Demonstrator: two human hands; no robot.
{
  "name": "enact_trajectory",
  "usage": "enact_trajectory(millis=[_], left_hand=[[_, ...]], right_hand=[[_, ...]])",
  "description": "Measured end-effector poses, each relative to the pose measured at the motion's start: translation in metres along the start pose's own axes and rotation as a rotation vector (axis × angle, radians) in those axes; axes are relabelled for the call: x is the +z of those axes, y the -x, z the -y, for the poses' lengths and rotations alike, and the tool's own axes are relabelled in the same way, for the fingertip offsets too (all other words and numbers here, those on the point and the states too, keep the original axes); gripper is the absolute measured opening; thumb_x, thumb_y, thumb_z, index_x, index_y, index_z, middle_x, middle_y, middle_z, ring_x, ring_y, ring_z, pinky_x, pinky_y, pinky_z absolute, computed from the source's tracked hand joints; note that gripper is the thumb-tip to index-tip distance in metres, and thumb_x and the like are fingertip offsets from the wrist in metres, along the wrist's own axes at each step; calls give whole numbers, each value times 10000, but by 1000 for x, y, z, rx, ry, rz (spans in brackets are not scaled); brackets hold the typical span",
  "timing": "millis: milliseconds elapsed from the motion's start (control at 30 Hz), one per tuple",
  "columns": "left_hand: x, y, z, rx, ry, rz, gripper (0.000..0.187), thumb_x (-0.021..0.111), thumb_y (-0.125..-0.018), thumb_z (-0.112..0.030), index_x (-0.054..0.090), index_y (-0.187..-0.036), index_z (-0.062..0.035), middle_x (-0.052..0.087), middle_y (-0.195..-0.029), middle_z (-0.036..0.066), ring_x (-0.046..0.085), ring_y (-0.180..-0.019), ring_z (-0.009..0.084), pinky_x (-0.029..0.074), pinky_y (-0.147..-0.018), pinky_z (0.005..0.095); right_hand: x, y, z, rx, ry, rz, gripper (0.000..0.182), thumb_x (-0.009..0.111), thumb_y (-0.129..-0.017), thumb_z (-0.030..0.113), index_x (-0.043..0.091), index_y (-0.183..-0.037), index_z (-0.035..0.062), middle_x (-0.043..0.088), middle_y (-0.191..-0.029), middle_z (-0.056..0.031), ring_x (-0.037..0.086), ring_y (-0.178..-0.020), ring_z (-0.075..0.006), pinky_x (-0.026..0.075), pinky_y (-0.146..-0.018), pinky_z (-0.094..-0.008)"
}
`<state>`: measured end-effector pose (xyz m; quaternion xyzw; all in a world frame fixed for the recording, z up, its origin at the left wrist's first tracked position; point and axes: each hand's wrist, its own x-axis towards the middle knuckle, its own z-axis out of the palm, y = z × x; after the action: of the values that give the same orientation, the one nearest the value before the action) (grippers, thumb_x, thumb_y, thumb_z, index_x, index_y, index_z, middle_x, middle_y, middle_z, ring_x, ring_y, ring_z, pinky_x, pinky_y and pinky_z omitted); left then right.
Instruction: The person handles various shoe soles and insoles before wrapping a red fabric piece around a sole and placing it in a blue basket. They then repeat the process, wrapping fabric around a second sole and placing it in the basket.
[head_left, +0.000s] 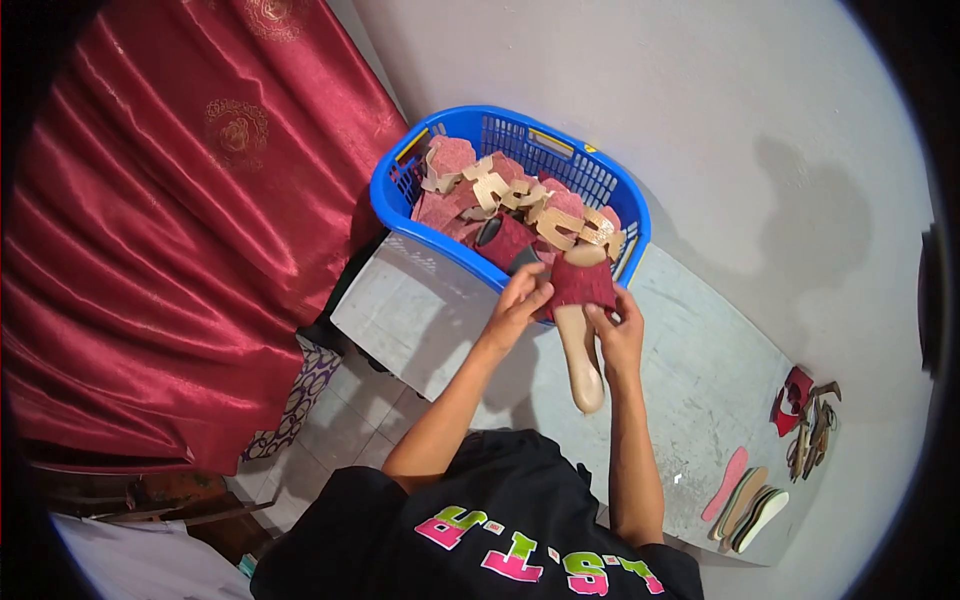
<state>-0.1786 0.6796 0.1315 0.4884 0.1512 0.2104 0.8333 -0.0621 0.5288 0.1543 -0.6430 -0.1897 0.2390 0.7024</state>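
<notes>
A beige shoe last (579, 365) with a dark red slipper upper (584, 285) wrapped across it is held over the front rim of the blue basket (452, 258). The last's rounded heel end points toward me, and its toe shows beyond the upper. My right hand (622, 335) is closed on the upper's right edge and the side of the last. On the other side, my left hand (517, 305) has its fingers curled against the upper's left edge. Another dark red upper (503, 238) lies in the basket just beyond my left hand.
Many pink and beige cut pieces (490, 190) fill the basket on a grey table (690, 330). Insoles (748, 500) lie at the right front, near hand tools (812, 435) and a red piece (792, 400). A red curtain (190, 220) hangs left; a wall stands behind.
</notes>
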Motion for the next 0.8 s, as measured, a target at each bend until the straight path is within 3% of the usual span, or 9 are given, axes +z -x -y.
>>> enact_trajectory(millis=[100, 200, 267, 333, 433, 533, 633, 733, 800], left_hand=[[-21, -25, -46, 171, -79, -31, 794, 780, -752, 58, 395, -1439, -48, 569, -1267, 107, 571, -1164, 203, 489, -982, 342], [-56, -66, -99, 277, -154, -106, 672, 746, -758, 80, 487, -1370, -16, 579, -1254, 109, 560, -1181, 201, 464, -1024, 336], [-89, -96, -135, 391, -271, -117, 588, 667, -769, 138, 542, -1329, 10, 629, -1253, 130, 598, -1156, 191, 501, -990, 319], [-125, -129, -168, 499, -419, -153, 554, 655, -764, 138, 577, -1298, 16, 631, -1248, 129, 599, -1163, 194, 499, -992, 320], [-163, -157, -200, 351, -316, -183, 517, 614, -799, 155, 581, -1297, 18, 610, -1276, 143, 634, -1118, 194, 521, -951, 296], [-197, -184, -197, 363, -374, -231, 519, 616, -813, 153, 579, -1309, 2, 593, -1310, 164, 620, -1160, 212, 518, -966, 311], [-225, -202, -180, 360, -453, -328, 532, 622, -820, 149, 580, -1323, -21, 575, -1356, 179, 574, -1243, 245, 495, -1013, 344], [-258, -211, -160, 363, -490, -373, 550, 617, -811, 164, 596, -1321, -43, 566, -1404, 154, 492, -1347, 283, 440, -1087, 380], [-274, -212, -146, 371, -565, -328, 566, 600, -803, 173, 595, -1322, -54, 571, -1387, 105, 495, -1337, 249, 430, -1078, 332]], right_hand=[[57, -41, 25, -184, -78, 33, 639, 738, -840, -29, 449, -1405, 42, 659, -1182, -144, 666, -1048, -209, 531, -888, -312], [103, -87, 40, -162, 58, 162, 811, 796, -798, 3, 352, -1475, 40, 662, -1186, -179, 673, -1052, -223, 530, -902, -312], [136, -116, 52, -270, 76, 268, 785, 802, -816, 62, 368, -1468, 27, 664, -1170, -199, 667, -1051, -225, 533, -897, -334], [166, -144, 70, -203, 56, 294, 725, 790, -840, 113, 403, -1445, 13, 669, -1163, -200, 664, -1048, -223, 533, -887, -337], [204, -220, 53, -176, 102, 334, 625, 759, -884, 211, 470, -1389, -18, 684, -1142, -188, 668, -1022, -218, 533, -869, -342], [235, -260, 54, -220, 228, 380, 554, 723, -912, 281, 529, -1347, -2, 714, -1082, -168, 691, -962, -239, 529, -853, -345], [257, -285, 44, -182, 411, 362, 497, 718, -928, 219, 527, -1350, 40, 703, -957, -110, 650, -890, -145, 511, -808, -301], [270, -300, 27, -248, 585, 400, 470, 709, -915, 194, 529, -1332, 76, 701, -902, -132, 671, -831, -184, 519, -761, -323], [268, -297, 24, -175, 660, 468, 481, 710, -891, 185, 520, -1310, 45, 708, -933, -164, 689, -829, -231, 526, -731, -352]])
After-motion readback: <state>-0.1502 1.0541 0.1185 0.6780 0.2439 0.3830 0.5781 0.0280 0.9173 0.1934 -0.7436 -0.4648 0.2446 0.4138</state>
